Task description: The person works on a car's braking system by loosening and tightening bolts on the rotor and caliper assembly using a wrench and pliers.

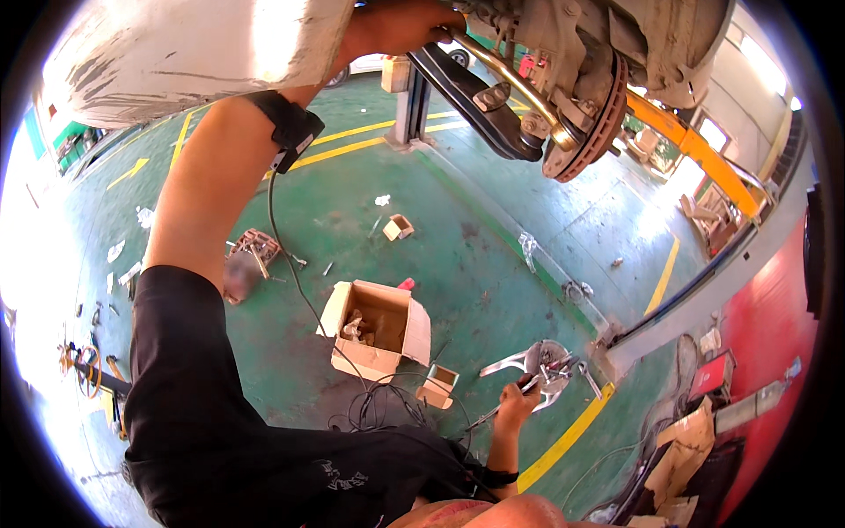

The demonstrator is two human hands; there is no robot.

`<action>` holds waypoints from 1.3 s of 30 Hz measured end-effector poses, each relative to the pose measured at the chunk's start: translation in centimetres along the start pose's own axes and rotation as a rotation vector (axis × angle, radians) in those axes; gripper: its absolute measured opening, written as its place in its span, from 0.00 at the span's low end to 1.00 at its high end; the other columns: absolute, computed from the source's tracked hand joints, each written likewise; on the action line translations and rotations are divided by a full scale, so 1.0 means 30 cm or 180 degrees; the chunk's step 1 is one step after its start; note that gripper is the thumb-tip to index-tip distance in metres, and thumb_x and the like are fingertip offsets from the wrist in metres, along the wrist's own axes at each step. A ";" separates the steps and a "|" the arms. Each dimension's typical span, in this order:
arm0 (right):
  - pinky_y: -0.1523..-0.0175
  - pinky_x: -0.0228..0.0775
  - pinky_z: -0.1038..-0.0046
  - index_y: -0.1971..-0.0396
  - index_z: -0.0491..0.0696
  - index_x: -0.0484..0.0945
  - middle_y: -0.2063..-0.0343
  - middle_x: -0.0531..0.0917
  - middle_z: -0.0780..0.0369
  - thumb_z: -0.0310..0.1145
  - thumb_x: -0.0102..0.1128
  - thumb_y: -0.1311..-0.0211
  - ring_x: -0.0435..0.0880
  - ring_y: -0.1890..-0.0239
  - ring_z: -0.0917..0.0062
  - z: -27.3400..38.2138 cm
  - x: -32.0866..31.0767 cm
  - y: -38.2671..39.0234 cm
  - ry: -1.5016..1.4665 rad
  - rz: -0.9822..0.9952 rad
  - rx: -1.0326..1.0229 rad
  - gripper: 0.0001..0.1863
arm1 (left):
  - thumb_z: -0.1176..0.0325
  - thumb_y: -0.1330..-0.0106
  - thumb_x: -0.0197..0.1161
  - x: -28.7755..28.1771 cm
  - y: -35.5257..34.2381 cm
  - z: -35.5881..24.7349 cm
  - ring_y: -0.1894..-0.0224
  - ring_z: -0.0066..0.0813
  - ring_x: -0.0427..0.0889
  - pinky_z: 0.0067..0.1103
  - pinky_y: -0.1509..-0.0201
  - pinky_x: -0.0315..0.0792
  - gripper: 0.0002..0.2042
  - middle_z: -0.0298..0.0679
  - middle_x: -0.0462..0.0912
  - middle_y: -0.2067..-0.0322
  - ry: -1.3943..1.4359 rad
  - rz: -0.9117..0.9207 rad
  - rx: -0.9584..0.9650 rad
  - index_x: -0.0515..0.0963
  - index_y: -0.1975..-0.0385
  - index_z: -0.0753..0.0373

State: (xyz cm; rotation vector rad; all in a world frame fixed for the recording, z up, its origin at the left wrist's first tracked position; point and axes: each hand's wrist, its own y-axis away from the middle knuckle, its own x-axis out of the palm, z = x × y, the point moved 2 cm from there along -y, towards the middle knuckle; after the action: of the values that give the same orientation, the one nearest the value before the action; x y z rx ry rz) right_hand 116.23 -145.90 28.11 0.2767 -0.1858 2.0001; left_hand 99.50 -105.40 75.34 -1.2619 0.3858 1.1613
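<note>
My left hand (400, 26) reaches up beneath the pale car body panel (202, 53). Its fingers curl around the upper end of a shiny metal bar (515, 79), partly hidden from view. The bar slants down to the joint beside a rusty brake disc (598, 119), and a black suspension arm (480, 110) runs alongside. Lower right, my right hand (518, 405) is closed on a slim metal hand tool (484, 419), its exact kind unclear. That hand is beside a round-topped stand (503, 363) with splayed silver legs, bearing several metal tools (553, 359).
A black wrist device (290, 132) trails a cable (304, 286) to coils on the green floor. An open cardboard box (418, 334), smaller boxes (399, 227) and a parts tray (255, 249) lie below. A lift post (412, 106) and an orange lift arm (695, 150) stand beyond.
</note>
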 end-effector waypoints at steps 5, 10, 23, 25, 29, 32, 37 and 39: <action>0.82 0.51 0.81 0.70 0.49 0.66 0.81 0.66 0.68 0.15 0.50 0.54 0.61 0.86 0.85 -0.032 -0.095 0.074 0.0050 -0.0512 -0.0023 0.12 | 0.67 0.36 0.63 0.019 -0.035 -0.008 0.65 0.45 0.81 0.36 0.60 0.74 0.07 0.45 0.81 0.70 0.0027 -0.0358 0.0374 0.80 0.63 0.61; 0.80 0.52 0.81 0.70 0.48 0.66 0.79 0.66 0.68 0.16 0.52 0.50 0.63 0.84 0.85 -0.002 -0.112 0.180 0.0151 -0.0782 0.0047 0.11 | 0.63 0.39 0.62 0.082 -0.051 0.008 0.64 0.53 0.81 0.42 0.57 0.74 0.09 0.52 0.82 0.68 -0.0125 -0.0584 0.0098 0.82 0.68 0.62; 0.81 0.51 0.81 0.69 0.48 0.66 0.78 0.65 0.68 0.17 0.50 0.54 0.62 0.84 0.85 0.020 -0.252 0.329 0.0120 -0.1384 -0.0043 0.12 | 0.59 0.44 0.70 -0.055 -0.164 -0.068 0.66 0.47 0.82 0.39 0.60 0.75 0.16 0.51 0.84 0.69 -0.0542 0.1447 0.0158 0.83 0.62 0.66; 0.81 0.52 0.81 0.68 0.48 0.66 0.77 0.65 0.68 0.17 0.50 0.54 0.62 0.84 0.85 0.004 -0.281 0.334 0.0124 -0.1423 0.0040 0.12 | 0.57 0.46 0.71 0.021 -0.124 -0.059 0.66 0.49 0.82 0.40 0.59 0.76 0.19 0.51 0.84 0.69 -0.0582 0.0571 0.0264 0.83 0.61 0.65; 0.80 0.53 0.81 0.68 0.48 0.66 0.77 0.66 0.67 0.17 0.51 0.54 0.62 0.84 0.84 0.022 -0.274 0.357 0.0172 -0.1464 0.0118 0.12 | 0.58 0.47 0.63 0.087 -0.099 -0.111 0.60 0.52 0.84 0.41 0.54 0.77 0.16 0.53 0.85 0.66 -0.0262 -0.0197 -0.0290 0.85 0.66 0.64; 0.80 0.54 0.81 0.68 0.48 0.66 0.77 0.66 0.67 0.17 0.51 0.54 0.63 0.83 0.83 0.004 -0.286 0.358 0.0337 -0.1479 0.0137 0.12 | 0.61 0.50 0.59 0.097 -0.125 -0.127 0.58 0.53 0.84 0.39 0.51 0.78 0.14 0.55 0.85 0.66 -0.0559 -0.0201 -0.0649 0.87 0.71 0.63; 0.80 0.54 0.81 0.69 0.48 0.66 0.78 0.66 0.68 0.18 0.51 0.53 0.63 0.83 0.84 -0.033 -0.279 0.372 0.0350 -0.1511 0.0136 0.12 | 0.62 0.52 0.59 0.074 -0.127 -0.128 0.60 0.53 0.85 0.40 0.52 0.78 0.15 0.55 0.85 0.68 -0.0408 -0.0283 -0.0710 0.86 0.73 0.65; 0.79 0.54 0.80 0.69 0.48 0.65 0.78 0.66 0.68 0.18 0.52 0.53 0.63 0.83 0.85 -0.028 -0.275 0.370 0.0390 -0.1532 0.0145 0.12 | 0.63 0.53 0.59 0.075 -0.125 -0.123 0.60 0.55 0.84 0.40 0.53 0.77 0.14 0.57 0.84 0.69 -0.0363 -0.0130 -0.0646 0.85 0.73 0.67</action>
State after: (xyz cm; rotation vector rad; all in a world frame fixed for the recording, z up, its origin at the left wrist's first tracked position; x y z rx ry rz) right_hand 109.52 -157.61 24.92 0.2037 0.0070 1.5385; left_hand 104.86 -107.12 74.35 -1.3646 0.1594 1.2549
